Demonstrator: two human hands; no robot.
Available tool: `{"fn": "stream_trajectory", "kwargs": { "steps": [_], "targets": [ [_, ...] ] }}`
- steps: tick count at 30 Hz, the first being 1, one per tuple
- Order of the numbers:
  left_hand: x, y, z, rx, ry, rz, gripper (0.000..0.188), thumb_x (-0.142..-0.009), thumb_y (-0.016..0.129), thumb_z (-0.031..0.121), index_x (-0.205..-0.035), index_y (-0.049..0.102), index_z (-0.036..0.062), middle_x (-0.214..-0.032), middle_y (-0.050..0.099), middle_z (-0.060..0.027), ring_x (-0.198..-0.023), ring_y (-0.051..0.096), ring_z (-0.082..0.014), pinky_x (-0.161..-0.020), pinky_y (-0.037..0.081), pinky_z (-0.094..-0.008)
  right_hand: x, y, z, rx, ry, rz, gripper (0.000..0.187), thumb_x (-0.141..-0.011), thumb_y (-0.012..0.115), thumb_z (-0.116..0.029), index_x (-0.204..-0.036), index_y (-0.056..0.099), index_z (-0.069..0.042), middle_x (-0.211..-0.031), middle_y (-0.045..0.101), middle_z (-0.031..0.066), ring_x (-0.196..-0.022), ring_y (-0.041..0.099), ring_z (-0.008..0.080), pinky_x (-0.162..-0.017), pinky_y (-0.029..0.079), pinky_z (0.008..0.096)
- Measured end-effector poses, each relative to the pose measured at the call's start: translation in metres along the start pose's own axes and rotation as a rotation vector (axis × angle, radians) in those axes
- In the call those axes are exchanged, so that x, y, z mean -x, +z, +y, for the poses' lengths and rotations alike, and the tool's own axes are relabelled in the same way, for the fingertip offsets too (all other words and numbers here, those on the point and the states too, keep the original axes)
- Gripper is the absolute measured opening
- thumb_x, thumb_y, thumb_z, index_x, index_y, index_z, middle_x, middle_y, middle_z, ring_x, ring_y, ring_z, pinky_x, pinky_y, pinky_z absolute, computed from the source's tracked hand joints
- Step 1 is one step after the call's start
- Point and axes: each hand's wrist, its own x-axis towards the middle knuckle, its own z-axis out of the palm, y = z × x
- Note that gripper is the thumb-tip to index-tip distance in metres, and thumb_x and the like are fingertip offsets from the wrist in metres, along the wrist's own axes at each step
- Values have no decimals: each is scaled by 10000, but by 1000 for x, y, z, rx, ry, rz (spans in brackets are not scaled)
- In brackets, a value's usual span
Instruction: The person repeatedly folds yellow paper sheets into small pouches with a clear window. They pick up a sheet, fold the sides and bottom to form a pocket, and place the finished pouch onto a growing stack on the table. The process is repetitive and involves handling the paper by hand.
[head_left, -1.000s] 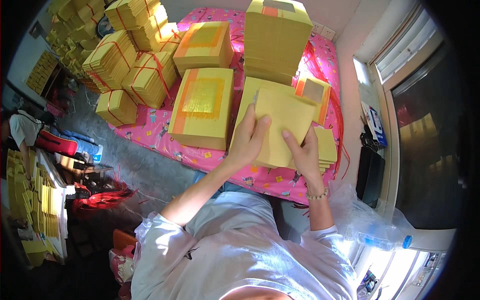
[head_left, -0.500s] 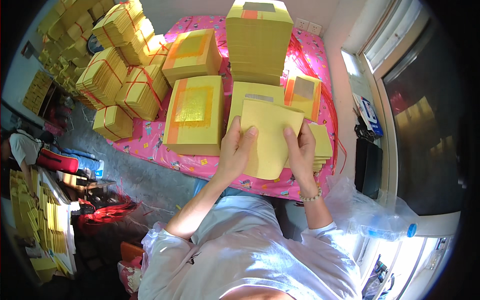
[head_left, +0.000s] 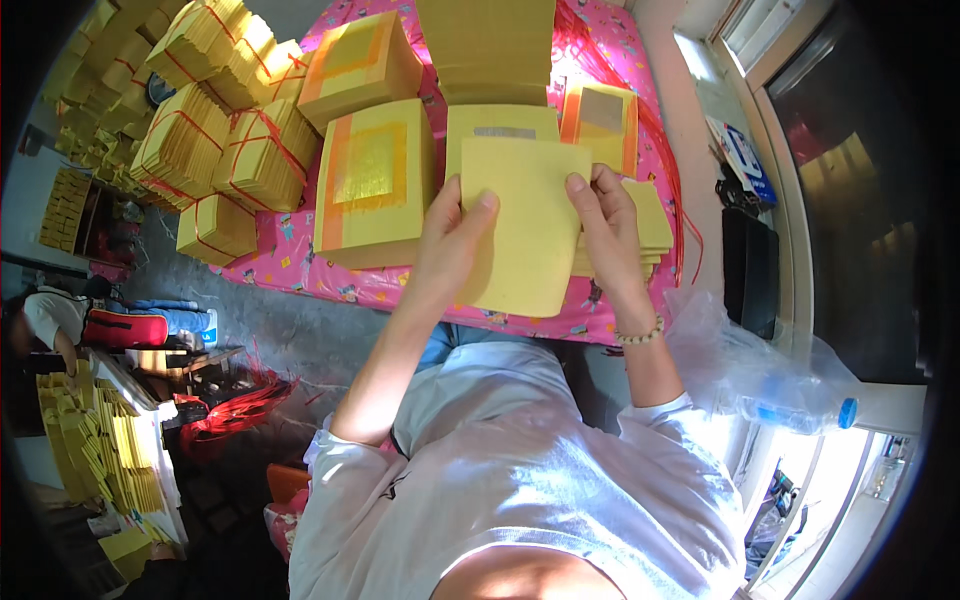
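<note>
I hold yellow paper (head_left: 528,230) upright in front of me, just above the near edge of the table; I cannot tell how many sheets it is. My left hand (head_left: 455,235) pinches its left edge, thumb on the near face. At its upper right edge, my right hand (head_left: 608,220) grips with the thumb in front and fingers curled behind. Right behind it stands a yellow paper stack (head_left: 464,121) with a silver patch, partly hidden. A lower pile of yellow paper (head_left: 650,212) lies beside my right hand.
A pink patterned cover (head_left: 290,262) lies over the table. Foil-patched stacks (head_left: 368,178), a tall stack (head_left: 486,60) and red-tied bundles (head_left: 262,160) stand on it. Red strings (head_left: 655,150) run down its right side. A plastic bag (head_left: 770,370) hangs at right; another person (head_left: 60,318) works at left.
The paper has gone from bent, with its top edge curled, to nearly flat. Both hands still grip it, and my right hand has slid nearer its upper corner. The view has shifted.
</note>
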Motion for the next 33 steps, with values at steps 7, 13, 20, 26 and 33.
{"fn": "stream_trajectory", "kwargs": {
  "steps": [7, 13, 20, 26, 33],
  "targets": [
    [-14, -5, -10, -1, -25, -43, 321, -974, 520, 188, -1246, 499, 20, -1189, 599, -63, -1074, 565, -115, -908, 450, -276, 12, -9, 8, 52, 109, -53, 268, -944, 593, -182, -1099, 623, 36, -876, 662, 32, -732, 604, 45, -631, 502, 203],
    [-21, -9, -6, -9, -132, -34, 339, -973, 527, 213, -1249, 500, 18, -1185, 599, -70, -1082, 566, -127, -917, 450, -283, 3, -9, -6, 77, 312, -93, 263, -926, 617, -201, -1050, 644, 30, -836, 665, 23, -678, 594, 31, -543, 478, 193],
    [-23, -6, -9, -11, -205, -41, 335, -972, 526, 213, -1242, 504, 17, -1187, 599, -79, -1077, 571, -142, -913, 454, -285, 5, -21, 12, 119, 296, -127, 273, -919, 628, -233, -1004, 655, 25, -777, 663, 21, -621, 586, 32, -500, 458, 181],
    [-23, -5, -16, 23, -193, -78, 350, -975, 520, 215, -1258, 495, 10, -1194, 596, -80, -1082, 564, -140, -922, 442, -287, 23, -26, 9, 139, 381, -159, 291, -925, 623, -254, -967, 670, 30, -763, 666, 15, -599, 585, 34, -498, 465, 183],
    [-20, 4, -13, -32, -116, -33, 298, -980, 487, 168, -1231, 495, 8, -1159, 599, -68, -1052, 547, -126, -911, 428, -293, 32, -29, -3, 78, 425, -180, 296, -927, 622, -252, -957, 678, 37, -745, 669, 31, -586, 574, 33, -491, 459, 180]
  ]
}}
